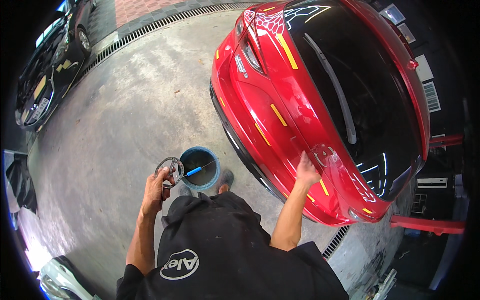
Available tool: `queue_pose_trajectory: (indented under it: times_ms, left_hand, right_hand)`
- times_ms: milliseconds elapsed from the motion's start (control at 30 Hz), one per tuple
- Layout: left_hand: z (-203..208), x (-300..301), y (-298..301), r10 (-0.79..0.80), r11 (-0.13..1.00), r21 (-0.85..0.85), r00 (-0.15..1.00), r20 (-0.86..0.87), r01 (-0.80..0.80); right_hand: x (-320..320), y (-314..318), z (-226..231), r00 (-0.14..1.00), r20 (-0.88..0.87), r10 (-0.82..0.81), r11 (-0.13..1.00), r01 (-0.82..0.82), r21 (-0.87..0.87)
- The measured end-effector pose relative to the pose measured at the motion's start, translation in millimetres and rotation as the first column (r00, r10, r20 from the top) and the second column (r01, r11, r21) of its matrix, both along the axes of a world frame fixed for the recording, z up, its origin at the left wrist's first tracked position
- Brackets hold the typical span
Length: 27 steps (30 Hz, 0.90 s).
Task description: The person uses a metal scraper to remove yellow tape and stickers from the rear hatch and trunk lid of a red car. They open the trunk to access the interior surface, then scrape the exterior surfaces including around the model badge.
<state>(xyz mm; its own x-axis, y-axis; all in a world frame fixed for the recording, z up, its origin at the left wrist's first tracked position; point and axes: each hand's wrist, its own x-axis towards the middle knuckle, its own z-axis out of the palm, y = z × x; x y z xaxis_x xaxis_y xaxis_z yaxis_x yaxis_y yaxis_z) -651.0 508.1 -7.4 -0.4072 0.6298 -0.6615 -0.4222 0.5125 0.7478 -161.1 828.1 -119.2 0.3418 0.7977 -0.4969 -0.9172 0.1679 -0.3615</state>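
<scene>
My left hand [154, 192] is closed round a dark, ring-shaped car emblem [172, 186], held up beside a blue bucket. A thin tool with a blue handle [194, 171] shows in front of the bucket's mouth, close to the emblem; I cannot tell whether it rests there or is also held. My right hand [307, 172] is at the tailgate of a red car [280, 145], fingers stretched out and holding nothing. Just beyond those fingers, a round patch of residue [325, 155] marks the red paint. Strips of yellow tape [278, 115] stick to the bodywork.
The blue bucket [218, 172] with dark liquid stands on the concrete floor [130, 120] by my feet. A black car [47, 85] is parked at the far left, and part of a white car [62, 280] shows at the lower left. Red lift arms [427, 225] stick out at the right.
</scene>
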Motion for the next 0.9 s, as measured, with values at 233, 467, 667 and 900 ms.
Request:
queue_pose_trajectory:
  times_ms: [233, 467, 667, 900]
  left_hand:
    - [-1.9, -6.9, -17.0, 0.100, 0.994, -0.036, 0.995, -0.023, -0.101]
    - [-2.2, -8.7, -55.5, 0.238, 0.970, -0.053, 0.971, 0.003, -0.238]
    - [-19.9, -13.9, -88.1, 0.333, 0.940, -0.073, 0.943, -0.001, -0.332]
    - [-21.3, -12.1, -56.0, 0.261, 0.962, -0.070, 0.965, -0.032, -0.263]
  right_hand:
    - [-45.2, 47.3, 52.7, 0.894, -0.140, -0.426, 0.892, 0.390, -0.226]
    - [29.2, 68.7, 11.4, 0.797, -0.007, -0.604, 0.760, 0.573, -0.308]
    - [13.0, 46.0, 56.1, 0.883, -0.030, -0.468, 0.838, 0.433, -0.333]
    - [3.0, 37.4, 79.1, 0.894, -0.084, -0.440, 0.872, 0.402, -0.279]
